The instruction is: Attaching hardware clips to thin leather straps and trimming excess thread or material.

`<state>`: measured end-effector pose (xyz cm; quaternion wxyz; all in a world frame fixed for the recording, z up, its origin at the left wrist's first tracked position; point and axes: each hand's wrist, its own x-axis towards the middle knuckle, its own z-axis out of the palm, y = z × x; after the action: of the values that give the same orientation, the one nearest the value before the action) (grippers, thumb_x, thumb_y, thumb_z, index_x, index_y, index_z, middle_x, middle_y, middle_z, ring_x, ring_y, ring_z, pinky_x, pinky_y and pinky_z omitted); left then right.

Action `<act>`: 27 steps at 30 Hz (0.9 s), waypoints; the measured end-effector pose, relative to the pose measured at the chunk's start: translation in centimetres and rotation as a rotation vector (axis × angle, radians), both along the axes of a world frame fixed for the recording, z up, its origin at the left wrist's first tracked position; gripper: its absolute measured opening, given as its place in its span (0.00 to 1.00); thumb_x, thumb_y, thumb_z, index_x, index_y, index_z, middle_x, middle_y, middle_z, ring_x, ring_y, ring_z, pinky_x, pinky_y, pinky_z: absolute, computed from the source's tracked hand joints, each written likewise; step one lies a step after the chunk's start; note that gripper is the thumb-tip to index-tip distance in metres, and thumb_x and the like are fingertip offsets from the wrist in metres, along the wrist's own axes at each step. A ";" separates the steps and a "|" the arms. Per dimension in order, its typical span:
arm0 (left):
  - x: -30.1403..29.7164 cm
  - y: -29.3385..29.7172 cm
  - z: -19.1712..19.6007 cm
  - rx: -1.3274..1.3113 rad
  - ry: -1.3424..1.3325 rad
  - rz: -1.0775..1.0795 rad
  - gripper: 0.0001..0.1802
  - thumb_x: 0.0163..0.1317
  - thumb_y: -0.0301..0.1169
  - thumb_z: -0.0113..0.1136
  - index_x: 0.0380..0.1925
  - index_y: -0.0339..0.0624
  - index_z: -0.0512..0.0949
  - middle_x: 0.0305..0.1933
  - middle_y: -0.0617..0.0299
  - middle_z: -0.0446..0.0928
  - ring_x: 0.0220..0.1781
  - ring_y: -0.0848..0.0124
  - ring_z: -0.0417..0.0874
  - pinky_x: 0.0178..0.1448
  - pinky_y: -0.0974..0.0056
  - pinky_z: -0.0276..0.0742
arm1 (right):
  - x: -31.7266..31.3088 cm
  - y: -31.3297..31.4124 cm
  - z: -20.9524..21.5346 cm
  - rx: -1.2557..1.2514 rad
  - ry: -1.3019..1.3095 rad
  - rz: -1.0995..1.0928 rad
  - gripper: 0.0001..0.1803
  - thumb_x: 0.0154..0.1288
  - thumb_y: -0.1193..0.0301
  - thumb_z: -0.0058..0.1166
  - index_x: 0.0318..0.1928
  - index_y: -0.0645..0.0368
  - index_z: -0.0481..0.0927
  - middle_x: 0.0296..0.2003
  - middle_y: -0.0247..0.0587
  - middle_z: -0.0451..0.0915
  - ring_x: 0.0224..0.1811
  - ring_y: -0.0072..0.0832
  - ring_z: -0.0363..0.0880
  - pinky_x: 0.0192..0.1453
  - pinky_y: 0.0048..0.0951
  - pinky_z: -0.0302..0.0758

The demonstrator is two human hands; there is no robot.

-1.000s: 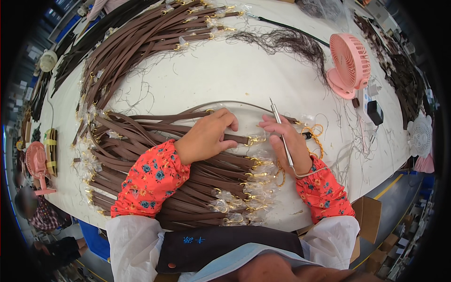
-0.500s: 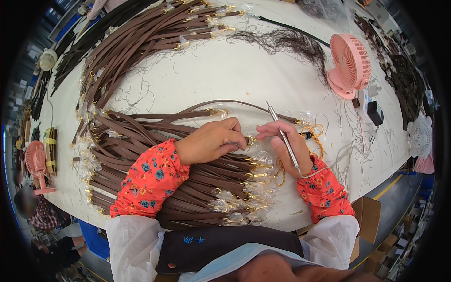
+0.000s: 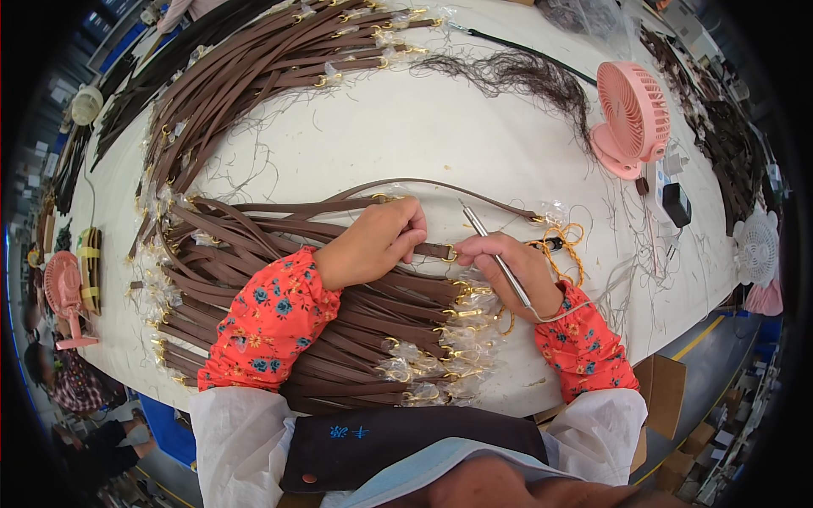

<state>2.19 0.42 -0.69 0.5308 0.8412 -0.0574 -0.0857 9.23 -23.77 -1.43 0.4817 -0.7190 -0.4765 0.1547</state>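
Note:
Closed over a brown strap [image 3: 434, 251], my left hand [image 3: 377, 241] rests above the pile, and the strap's end sticks out toward the right. At that end is a gold metal ring [image 3: 450, 256], partly covered by my right fingertips. My right hand [image 3: 515, 273] is closed round a slim silver pen-shaped tool [image 3: 476, 223] with a thin cord, its tip pointing up and away. Those same fingers touch the ring. Below both hands lie many similar brown straps [image 3: 364, 360], their gold clasps wrapped in clear plastic [image 3: 470, 313].
A second heap of brown straps [image 3: 220, 93] curves along the far left. Dark loose threads [image 3: 525, 72] lie near a pink fan [image 3: 628, 118] at right. Beside it sits a power strip [image 3: 669, 190]. An orange cord [image 3: 576, 254] is looped by my right wrist.
My left hand has slid slightly left along the strap, exposing more of its end. My right hand has shifted left onto the gold ring, the tool moving with it.

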 end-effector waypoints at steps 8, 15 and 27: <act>-0.1 0.4 -0.5 -0.074 0.058 0.001 0.06 0.68 0.25 0.54 0.33 0.36 0.69 0.25 0.63 0.75 0.25 0.78 0.78 0.30 0.71 0.72 | -0.5 -0.3 0.8 0.052 0.414 -0.050 0.13 0.77 0.67 0.42 0.52 0.63 0.73 0.40 0.44 0.83 0.44 0.26 0.83 0.50 0.27 0.78; 0.0 0.5 -0.5 -0.169 0.152 -0.026 0.06 0.68 0.27 0.55 0.35 0.37 0.70 0.28 0.67 0.73 0.29 0.81 0.74 0.34 0.74 0.70 | -0.4 -0.5 0.1 0.058 0.568 0.034 0.16 0.77 0.65 0.43 0.53 0.64 0.74 0.37 0.41 0.82 0.42 0.22 0.80 0.49 0.25 0.76; 0.1 0.5 -0.9 -0.189 0.170 -0.023 0.06 0.69 0.27 0.55 0.35 0.37 0.69 0.29 0.66 0.73 0.30 0.81 0.73 0.35 0.74 0.70 | -0.2 -0.4 0.0 -0.005 0.396 0.048 0.15 0.75 0.63 0.46 0.50 0.59 0.79 0.33 0.34 0.83 0.43 0.24 0.76 0.55 0.32 0.68</act>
<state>2.28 0.90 -1.58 0.6098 0.7763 -0.0297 -0.1570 9.07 -24.13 -1.39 0.5605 -0.6643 -0.3890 0.3054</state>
